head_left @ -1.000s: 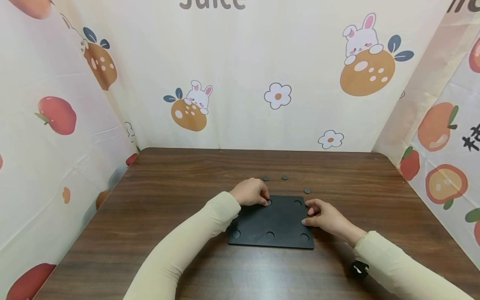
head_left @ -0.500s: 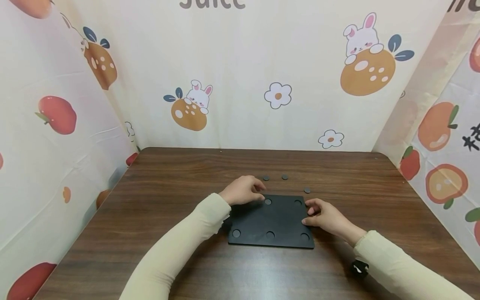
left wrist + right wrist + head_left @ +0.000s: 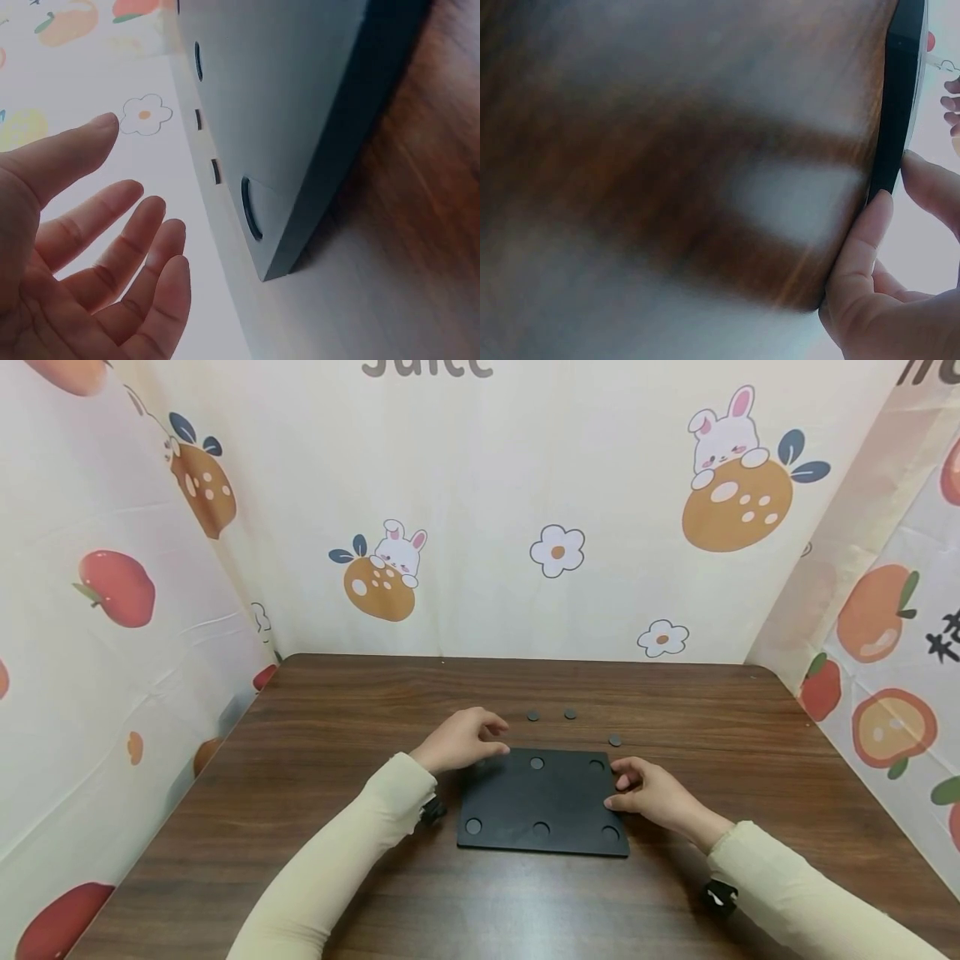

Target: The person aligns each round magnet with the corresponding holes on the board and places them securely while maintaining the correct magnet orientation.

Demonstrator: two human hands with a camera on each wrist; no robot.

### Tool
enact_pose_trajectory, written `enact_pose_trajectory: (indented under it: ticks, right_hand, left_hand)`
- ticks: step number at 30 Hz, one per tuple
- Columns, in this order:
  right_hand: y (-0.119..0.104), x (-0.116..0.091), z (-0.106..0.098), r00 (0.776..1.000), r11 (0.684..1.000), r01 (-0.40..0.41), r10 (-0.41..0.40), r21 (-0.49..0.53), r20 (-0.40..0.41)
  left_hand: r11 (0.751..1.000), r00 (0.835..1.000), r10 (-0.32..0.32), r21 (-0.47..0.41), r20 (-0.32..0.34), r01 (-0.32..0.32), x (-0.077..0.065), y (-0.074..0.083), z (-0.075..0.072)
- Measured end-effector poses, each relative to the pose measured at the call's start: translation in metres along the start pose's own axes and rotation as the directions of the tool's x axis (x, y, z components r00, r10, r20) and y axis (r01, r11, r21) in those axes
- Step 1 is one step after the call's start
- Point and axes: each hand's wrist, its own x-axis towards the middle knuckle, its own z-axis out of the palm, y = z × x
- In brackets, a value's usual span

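A thin black board (image 3: pixel 517 802) with round recesses lies on the table. Small dark discs show in its far middle recess (image 3: pixel 537 763) and near left recess (image 3: pixel 473 827). My left hand (image 3: pixel 461 741) hovers by the board's far left corner, fingers spread and holding nothing; it hides that corner in the head view. In the left wrist view its fingers (image 3: pixel 154 217) are apart from the board. My right hand (image 3: pixel 660 795) holds the board's right edge between thumb and index finger, seen close in the right wrist view.
Behind the board lie three loose dark discs: one disc (image 3: pixel 533 716) at left, another disc (image 3: pixel 570 714) beside it, and a third disc (image 3: pixel 615 741) nearer the right hand. A printed curtain (image 3: pixel 480 585) rises behind the brown wooden table (image 3: pixel 360 693).
My left hand let go of a disc in the board's far middle recess and moved left with its fingers opening. The right hand stayed at the board's edge.
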Motion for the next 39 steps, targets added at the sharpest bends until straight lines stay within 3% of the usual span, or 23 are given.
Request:
enact_pose_trajectory:
  ticks: [8,18,26,39]
  right_hand:
    - [0.000,0.000,0.000,1.000,1.000,0.002,-0.002,-0.001,-0.003]
    - [0.000,0.000,-0.001,1.000,1.000,0.002,-0.002,0.007,-0.003]
    - [0.001,-0.001,0.000,1.000,1.000,-0.007,0.007,0.017,-0.004]
    - [0.001,0.001,0.000,1.000,1.000,-0.010,0.010,0.023,-0.003]
  left_hand:
    - [0.999,0.999,-0.028,-0.021,-0.041,0.027,-0.010,-0.007,-0.003]
    - [0.993,0.991,-0.115,0.014,-0.063,0.116,-0.027,-0.016,-0.003]
    - [0.978,0.979,-0.202,0.056,-0.011,0.203,-0.041,-0.022,0.005]
    - [0.975,0.978,-0.210,0.069,0.001,0.209,-0.049,-0.019,0.007]
